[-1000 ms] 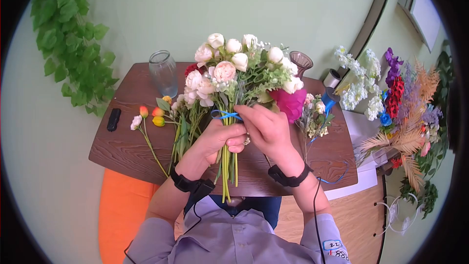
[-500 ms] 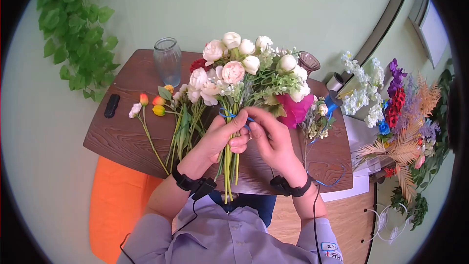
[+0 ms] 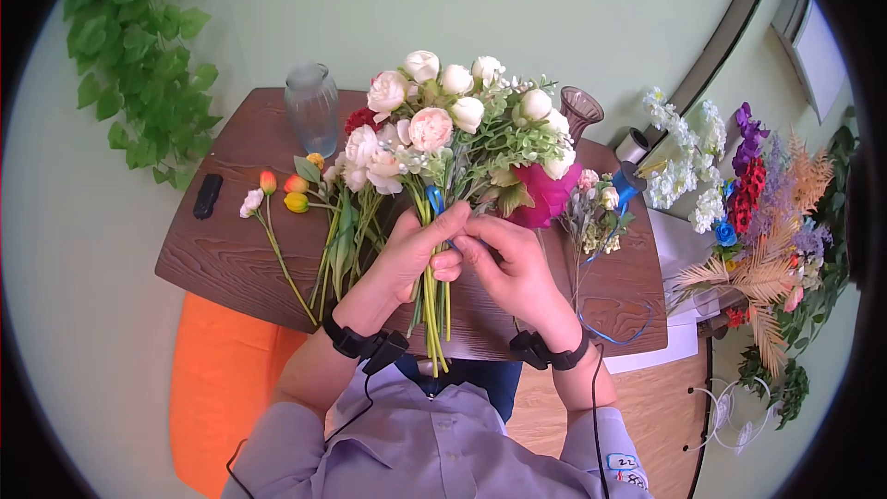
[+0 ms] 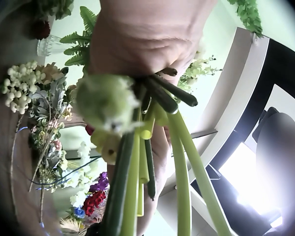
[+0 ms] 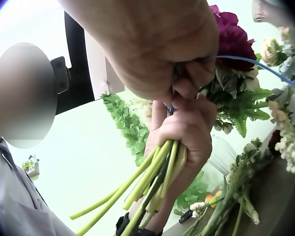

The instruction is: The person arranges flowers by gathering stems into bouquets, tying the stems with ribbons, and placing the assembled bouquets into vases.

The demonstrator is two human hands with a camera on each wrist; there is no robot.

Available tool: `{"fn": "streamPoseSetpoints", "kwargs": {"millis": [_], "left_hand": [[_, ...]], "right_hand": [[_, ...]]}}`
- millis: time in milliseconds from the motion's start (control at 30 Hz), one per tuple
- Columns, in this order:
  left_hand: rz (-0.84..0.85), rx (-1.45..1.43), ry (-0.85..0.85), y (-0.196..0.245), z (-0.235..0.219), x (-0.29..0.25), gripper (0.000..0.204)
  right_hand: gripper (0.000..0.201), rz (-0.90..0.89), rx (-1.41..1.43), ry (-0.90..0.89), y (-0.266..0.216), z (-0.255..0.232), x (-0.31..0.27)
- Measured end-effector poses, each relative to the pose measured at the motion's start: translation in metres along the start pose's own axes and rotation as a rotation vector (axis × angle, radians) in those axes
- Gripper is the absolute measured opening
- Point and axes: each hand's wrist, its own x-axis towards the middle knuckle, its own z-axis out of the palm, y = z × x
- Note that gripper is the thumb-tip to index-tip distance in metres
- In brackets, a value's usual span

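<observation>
Clasping bouquet stems (image 3: 431, 314), left grip (image 3: 411, 251) closed round them, right grip (image 3: 514, 268) pinching blue ribbon (image 5: 253, 61)

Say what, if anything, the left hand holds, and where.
The left hand grips the bouquet by its stems, below the flower heads.

My bouquet (image 3: 467, 113) is mostly creamy white, with a pale pink bloom (image 3: 430, 129), a deep red flower (image 3: 361, 119) at its ten o'clock and a magenta one (image 3: 547, 196) at four. The stems (image 3: 431, 319) are yellow-green, my ribbon (image 3: 435, 200) bright blue, my sleeves (image 3: 282, 448) lilac. My table (image 3: 605, 268) is dark brown with wavy grain; the ivy (image 3: 139, 55) at ten is green.
</observation>
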Motion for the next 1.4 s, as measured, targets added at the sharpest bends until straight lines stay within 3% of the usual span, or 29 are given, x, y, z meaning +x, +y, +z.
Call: {"fn": "streamPoseSetpoints", "kwargs": {"millis": [100,267,533,600,833,967,1067,1133,1267,1333,1400], "left_hand": [[0.028,-0.009,0.022,-0.001,0.004,-0.001,0.028],[0.079,0.032,0.063,-0.001,0.001,0.002,0.024],[0.085,0.008,0.103,0.018,-0.013,0.003,0.02],[0.101,0.014,0.089,0.021,-0.014,0.002,0.022],[0.136,0.024,0.069,0.026,-0.014,0.005,0.021],[0.166,0.181,0.099,0.025,-0.015,0.006,0.021],[0.229,0.253,0.072,0.021,-0.021,0.01,0.021],[0.29,0.294,0.066,0.019,-0.024,0.012,0.022],[0.308,0.3,0.046,0.014,-0.029,0.014,0.023],[0.19,0.245,-0.031,0.013,-0.025,0.01,0.021],[0.198,0.152,-0.041,0.009,-0.013,0.007,0.018]], "right_hand": [[0.014,0.02,-0.02,0.006,-0.002,0.001,-0.004],[0.015,0.268,0.146,0.019,-0.011,0.003,-0.012],[0.012,0.271,-0.007,0.004,-0.008,-0.031,-0.021],[0.01,0.388,0.058,0.01,-0.003,-0.038,-0.023],[0.012,0.344,0.156,0.128,0.027,-0.041,-0.032],[0.012,0.323,0.106,0.171,0.026,-0.038,-0.031],[0.012,0.335,0.135,0.138,0.026,-0.039,-0.034],[0.012,0.403,0.113,-0.031,0.024,-0.041,-0.037],[0.016,0.34,0.12,-0.004,0.013,-0.035,-0.03],[0.019,0.348,0.139,0.007,0.005,-0.031,-0.018],[0.022,0.359,0.153,0.026,0.005,-0.025,-0.002]]}}
